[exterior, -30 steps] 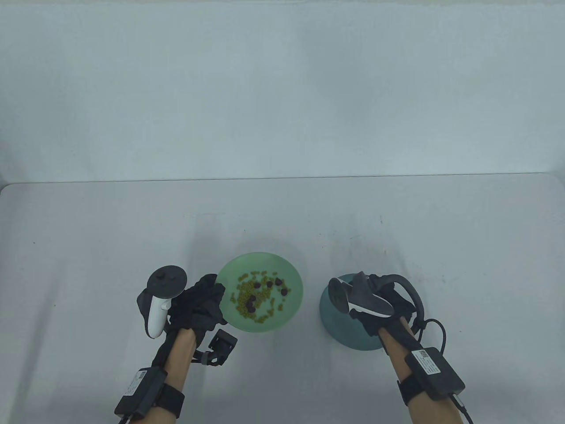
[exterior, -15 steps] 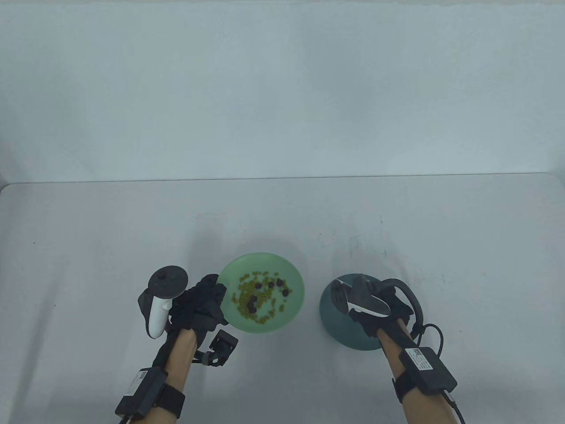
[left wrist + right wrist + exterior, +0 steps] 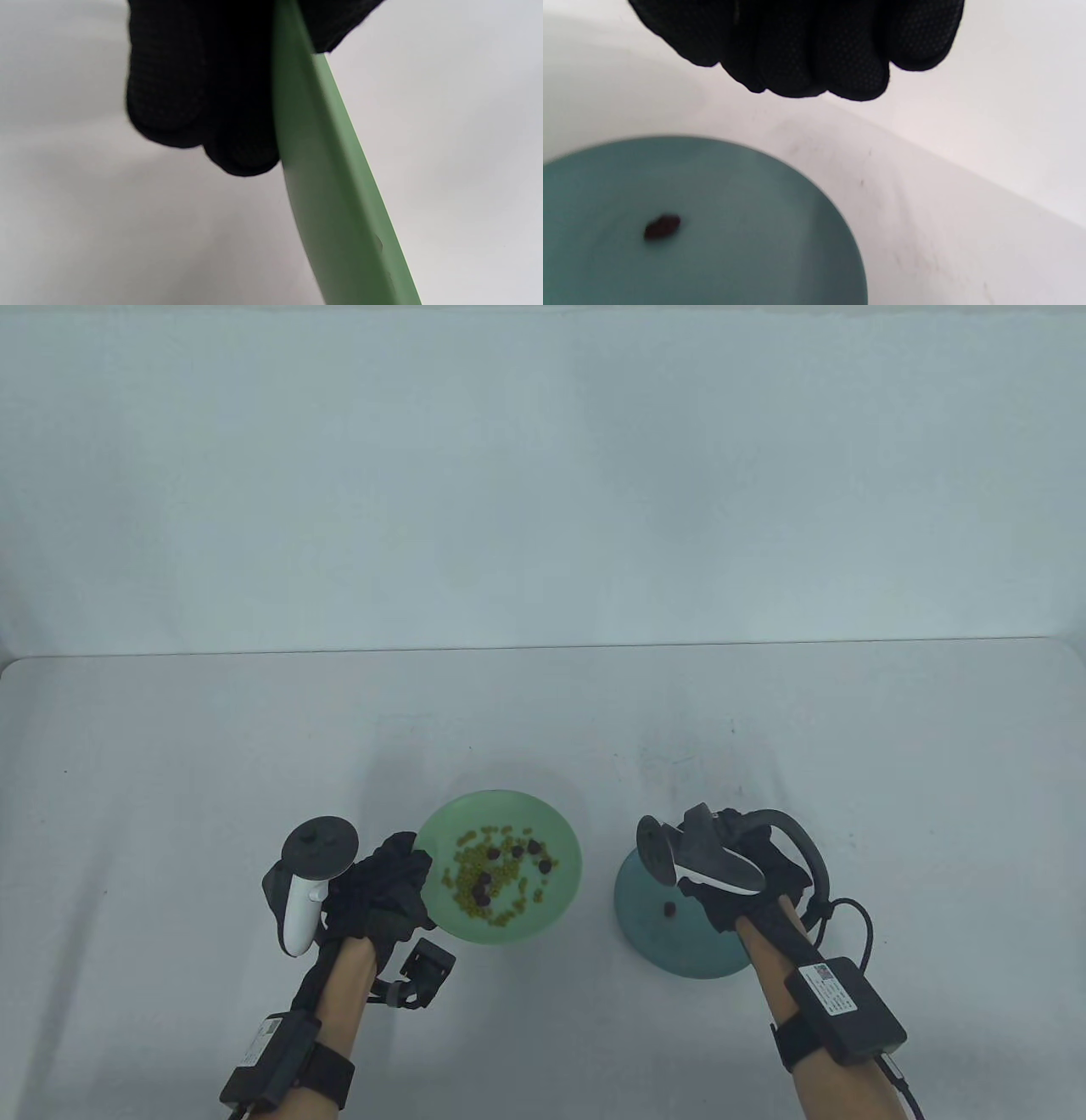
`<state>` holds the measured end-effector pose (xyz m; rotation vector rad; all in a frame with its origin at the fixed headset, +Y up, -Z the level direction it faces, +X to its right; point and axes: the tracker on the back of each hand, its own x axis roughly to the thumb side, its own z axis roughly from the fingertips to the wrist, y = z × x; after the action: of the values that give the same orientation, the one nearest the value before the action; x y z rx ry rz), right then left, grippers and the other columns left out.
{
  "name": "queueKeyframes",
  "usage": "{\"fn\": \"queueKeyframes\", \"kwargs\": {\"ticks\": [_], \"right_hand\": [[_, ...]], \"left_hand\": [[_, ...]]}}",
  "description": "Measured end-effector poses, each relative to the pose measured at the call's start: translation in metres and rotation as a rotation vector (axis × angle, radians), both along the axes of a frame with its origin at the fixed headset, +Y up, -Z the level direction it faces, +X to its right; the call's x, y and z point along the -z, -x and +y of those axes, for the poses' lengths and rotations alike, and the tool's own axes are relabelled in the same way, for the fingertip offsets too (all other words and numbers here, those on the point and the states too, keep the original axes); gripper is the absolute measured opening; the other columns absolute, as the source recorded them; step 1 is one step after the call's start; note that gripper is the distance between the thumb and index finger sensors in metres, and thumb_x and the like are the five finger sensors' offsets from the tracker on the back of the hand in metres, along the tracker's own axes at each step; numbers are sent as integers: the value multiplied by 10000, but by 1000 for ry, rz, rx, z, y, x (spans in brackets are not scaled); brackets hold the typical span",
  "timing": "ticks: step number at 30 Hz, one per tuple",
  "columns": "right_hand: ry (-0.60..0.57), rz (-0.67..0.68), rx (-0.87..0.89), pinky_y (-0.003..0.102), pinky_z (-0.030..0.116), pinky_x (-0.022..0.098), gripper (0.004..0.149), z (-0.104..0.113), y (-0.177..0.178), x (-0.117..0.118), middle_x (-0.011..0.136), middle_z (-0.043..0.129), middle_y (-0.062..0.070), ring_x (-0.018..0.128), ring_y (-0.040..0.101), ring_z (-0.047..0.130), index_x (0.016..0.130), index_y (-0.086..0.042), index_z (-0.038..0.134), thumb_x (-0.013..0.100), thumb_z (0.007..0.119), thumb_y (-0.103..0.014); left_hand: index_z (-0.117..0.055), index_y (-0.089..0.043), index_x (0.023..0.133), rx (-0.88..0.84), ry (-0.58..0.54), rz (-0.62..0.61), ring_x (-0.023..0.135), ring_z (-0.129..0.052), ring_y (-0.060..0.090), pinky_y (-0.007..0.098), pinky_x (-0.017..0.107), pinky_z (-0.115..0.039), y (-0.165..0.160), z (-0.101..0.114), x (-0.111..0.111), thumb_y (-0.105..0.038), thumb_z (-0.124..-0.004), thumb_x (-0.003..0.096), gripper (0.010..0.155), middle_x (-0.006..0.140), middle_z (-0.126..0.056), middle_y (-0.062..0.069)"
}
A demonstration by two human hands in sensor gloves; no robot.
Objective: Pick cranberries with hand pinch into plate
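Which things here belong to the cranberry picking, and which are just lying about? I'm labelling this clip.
Job: green plate of cranberries mixed with green beans; teal plate, one cranberry in it; left hand gripping the green rim; right hand.
Lying about: nothing but the table.

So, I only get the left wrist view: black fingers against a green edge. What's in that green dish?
Observer: The green plate holds yellow-green bits and a few dark cranberries.
Visitor: Any other dish?
Observer: A teal plate to its right, with one cranberry on it.
Visitor: And the other hand?
Observer: The right hand is above the teal plate's far side, its fingers bunched, nothing visible in them.
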<state>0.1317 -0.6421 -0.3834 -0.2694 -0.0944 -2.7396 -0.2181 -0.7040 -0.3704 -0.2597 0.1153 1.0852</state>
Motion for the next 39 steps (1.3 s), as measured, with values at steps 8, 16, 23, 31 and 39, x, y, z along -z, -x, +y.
{"fn": "queueKeyframes", "kwargs": {"ticks": [8, 16, 23, 31, 39], "right_hand": [[-74, 103, 31, 464, 800, 627, 457, 42, 37, -9, 707, 941, -57, 633, 143, 958, 881, -267, 824, 519, 734, -531], [-77, 208, 41, 463, 803, 625, 461, 49, 83, -13, 700, 943, -62, 628, 141, 961, 880, -272, 825, 515, 735, -537], [-34, 259, 16, 462, 807, 619, 470, 34, 113, -11, 682, 946, -67, 616, 139, 964, 869, -275, 834, 505, 733, -556], [-4, 273, -27, 461, 813, 610, 471, 15, 132, -6, 657, 951, -75, 600, 138, 968, 855, -273, 847, 500, 733, -562], [-3, 265, -79, 463, 815, 604, 495, 7, 139, -5, 655, 952, -72, 594, 139, 970, 860, -261, 846, 496, 728, -575]], "left_hand": [[-564, 52, 1039, 0, 3, -6, 461, -1095, 230, 306, 346, -965, -1, 0, 0, -201, -661, 589, 525, 806, -858, 196], [-556, 46, 1041, -11, 2, -7, 461, -1095, 229, 305, 345, -965, -1, 0, 0, -201, -660, 589, 526, 807, -857, 196], [-561, 53, 1039, -19, 1, 1, 456, -1097, 226, 301, 341, -966, -1, 0, -1, -202, -662, 589, 526, 803, -859, 198], [-564, 54, 1037, -21, 1, 9, 454, -1099, 224, 298, 340, -968, 0, 0, -1, -204, -664, 588, 527, 800, -861, 198], [-561, 52, 1037, -26, 0, 19, 457, -1098, 224, 299, 342, -968, 2, 0, -2, -204, -664, 588, 527, 802, -860, 197]]}}
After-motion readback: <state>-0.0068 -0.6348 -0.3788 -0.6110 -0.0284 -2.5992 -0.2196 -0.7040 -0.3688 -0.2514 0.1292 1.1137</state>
